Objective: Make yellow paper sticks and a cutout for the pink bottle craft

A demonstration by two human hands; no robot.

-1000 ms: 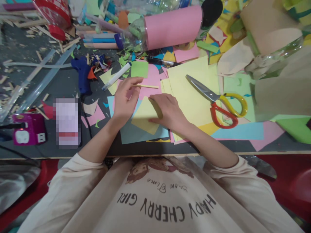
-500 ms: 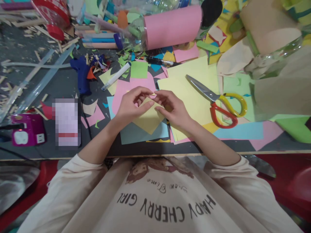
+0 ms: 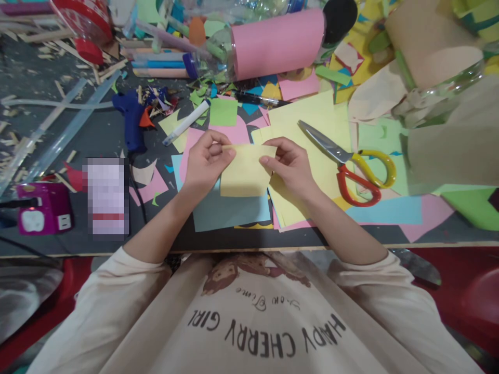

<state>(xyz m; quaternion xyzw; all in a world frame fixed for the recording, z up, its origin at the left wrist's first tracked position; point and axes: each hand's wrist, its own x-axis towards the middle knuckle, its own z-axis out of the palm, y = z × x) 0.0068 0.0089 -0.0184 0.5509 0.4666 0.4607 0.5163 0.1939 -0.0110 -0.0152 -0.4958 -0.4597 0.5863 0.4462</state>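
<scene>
A small yellow sheet of paper (image 3: 246,174) is held up by its two upper corners, its near edge level. My left hand (image 3: 208,161) is closed in a pinch on the left corner, and my right hand (image 3: 290,163) pinches the right one. Beneath the sheet lies a light blue paper (image 3: 230,215). Larger pale yellow sheets (image 3: 307,119) are stacked to the right, partly under my right hand. On that stack rest scissors (image 3: 346,158) with one yellow and one red handle loop, blades pointing away to the left.
A blue glue gun (image 3: 132,119) and a white marker (image 3: 187,123) lie left of my hands. A purple power adapter (image 3: 46,208) and a blurred-out phone (image 3: 107,197) are at the front left. Across the back stretches a pink-wrapped plastic bottle (image 3: 278,44) among paper scraps.
My hands have moved apart. The yellow paper has turned from a corner-down diamond to a square position, now gripped at both upper corners. Everything else stays where it was.
</scene>
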